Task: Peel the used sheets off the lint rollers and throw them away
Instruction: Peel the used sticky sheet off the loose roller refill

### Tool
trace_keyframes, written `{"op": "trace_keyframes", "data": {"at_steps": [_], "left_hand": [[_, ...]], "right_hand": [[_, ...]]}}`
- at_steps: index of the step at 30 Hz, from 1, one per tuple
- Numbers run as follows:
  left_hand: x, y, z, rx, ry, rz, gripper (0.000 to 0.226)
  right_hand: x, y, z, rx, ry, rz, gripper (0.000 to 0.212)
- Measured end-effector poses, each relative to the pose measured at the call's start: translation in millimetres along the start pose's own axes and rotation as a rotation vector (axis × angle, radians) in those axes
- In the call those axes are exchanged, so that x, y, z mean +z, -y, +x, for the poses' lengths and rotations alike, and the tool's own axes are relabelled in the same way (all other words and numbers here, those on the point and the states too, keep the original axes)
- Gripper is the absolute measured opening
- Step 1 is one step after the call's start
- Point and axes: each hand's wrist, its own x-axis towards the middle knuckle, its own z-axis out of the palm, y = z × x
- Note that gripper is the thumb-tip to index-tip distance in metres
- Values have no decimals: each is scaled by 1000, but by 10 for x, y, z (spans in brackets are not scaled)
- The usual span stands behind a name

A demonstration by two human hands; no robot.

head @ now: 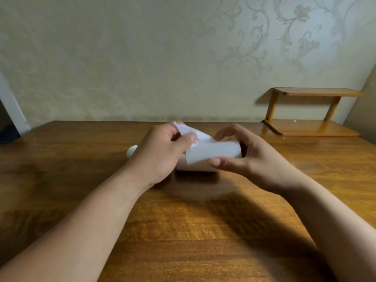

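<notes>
A brown wooden table meets pale floral wallpaper. Over its middle, the left hand pinches the part-peeled white sheet of a white cylindrical lint roller. The right hand grips the roll's end with curled fingers.

location type: domestic room, a home interior.

indicators:
1. wall covering: pale wallpaper embossed with floral scrollwork, a residential finish.
2. worktop: varnished brown wood with visible grain, set against the wall; household furniture, not an industrial bench.
3. small two-tier wooden shelf of similar tone, standing on the worktop at the far right corner.
4. white painted trim at the left edge of the wall.
5. lint roller with a partly lifted sheet: a household cleaning item.
</notes>
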Motion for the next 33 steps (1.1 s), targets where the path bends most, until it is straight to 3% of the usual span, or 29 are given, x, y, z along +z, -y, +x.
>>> {"op": "trace_keyframes", "data": {"at_steps": [2,5,9,12,15,18,21,24,29,31,33], "left_hand": [[15,-2,14,24,-65,-40,23],[75,0,11,24,-135,-126,26],[146,-1,7,8,-223,-180,27],[96,21,48,-115,-319,-313,25],[63,67,81,-210,-347,-463,16],[80,44,70,-272,-353,-588,14],[96,30,74,-272,-307,-683,13],[120,-1,48,-291,-234,-766,30],[104,-11,47,-284,-223,-865,20],[107,-17,49,-298,-215,-911,22],[110,-18,55,-324,-207,-944,25]], "right_hand": [[-6,9,9,35,-4,147,56],[11,10,16,114,98,269,68],[89,-40,16,212,235,393,57],[82,-59,29,199,306,566,58],[70,-51,62,202,200,560,55],[85,-74,96,274,54,578,71],[112,-101,111,268,-20,842,60],[130,-99,147,217,-69,978,59],[101,-148,162,325,-172,772,80],[99,-147,152,342,-174,797,74],[106,-120,147,331,-164,877,54]]}}
